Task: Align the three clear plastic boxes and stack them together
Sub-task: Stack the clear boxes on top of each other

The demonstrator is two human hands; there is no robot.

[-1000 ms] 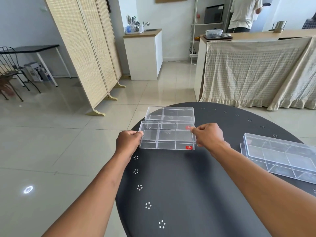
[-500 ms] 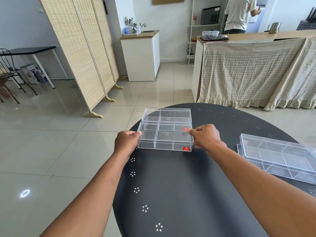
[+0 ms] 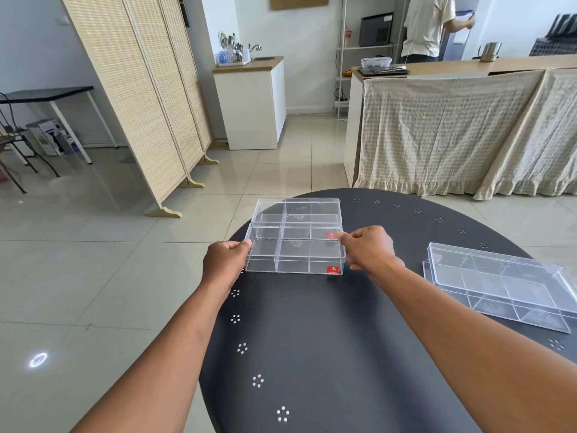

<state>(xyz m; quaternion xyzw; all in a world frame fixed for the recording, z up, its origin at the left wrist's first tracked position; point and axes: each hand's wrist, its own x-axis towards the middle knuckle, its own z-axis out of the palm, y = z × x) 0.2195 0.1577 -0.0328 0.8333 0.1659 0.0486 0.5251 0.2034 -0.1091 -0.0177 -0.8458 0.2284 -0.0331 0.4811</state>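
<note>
A clear plastic box (image 3: pixel 295 256) with dividers and a small red label sits at the far left of the round black table (image 3: pixel 343 354). My left hand (image 3: pixel 226 262) grips its left end and my right hand (image 3: pixel 368 247) grips its right end. Just behind it lies a second clear box (image 3: pixel 296 210), touching or nearly touching it and reaching past the table's far rim. A third clear box (image 3: pixel 499 279) lies apart at the table's right side, its lid slightly askew on its base.
Tiled floor lies beyond the table's left and far edges. A woven folding screen (image 3: pixel 140 98) stands at the left, a cloth-draped counter (image 3: pixel 462 129) behind. A person (image 3: pixel 431 26) stands far back by the counter.
The near box and both hands have stayed together on the table; the view shifted slightly, and the box looks a little nearer to me.
</note>
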